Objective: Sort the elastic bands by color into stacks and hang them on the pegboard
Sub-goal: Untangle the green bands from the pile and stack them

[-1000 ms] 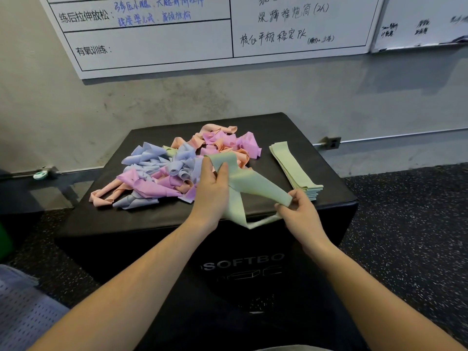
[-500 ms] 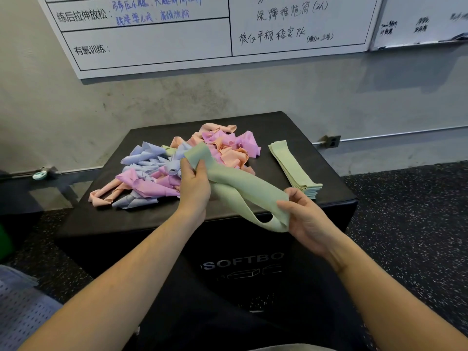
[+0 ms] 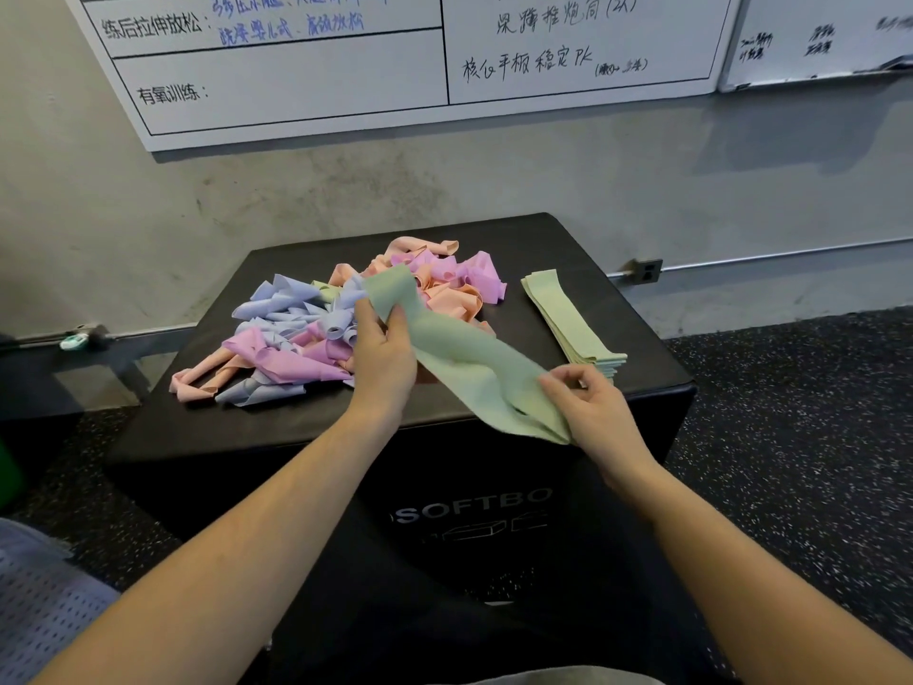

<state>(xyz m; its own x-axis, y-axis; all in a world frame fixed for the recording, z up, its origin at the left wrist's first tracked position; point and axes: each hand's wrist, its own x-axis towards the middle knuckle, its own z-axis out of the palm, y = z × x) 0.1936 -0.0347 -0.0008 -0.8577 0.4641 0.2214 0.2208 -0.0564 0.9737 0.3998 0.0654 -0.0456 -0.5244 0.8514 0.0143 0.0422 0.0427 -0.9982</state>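
Note:
A pale green elastic band (image 3: 464,358) stretches between my two hands above the front of the black soft box (image 3: 583,249). My left hand (image 3: 383,358) pinches its far end near the pile. My right hand (image 3: 588,412) pinches its near end over the box's front edge. A tangled pile of blue, pink and orange bands (image 3: 321,328) lies on the box's left and middle. A flat stack of green bands (image 3: 568,318) lies along the right side.
The box stands against a grey wall with whiteboards (image 3: 296,76) above it. Dark speckled floor (image 3: 800,412) lies to the right. A perforated grey surface (image 3: 39,610) shows at the lower left. No pegboard hooks are in view.
Both hands have pulled the green band flatter and straighter. My left hand rose toward the pile with the far end; my right hand shifted right and its grip changed.

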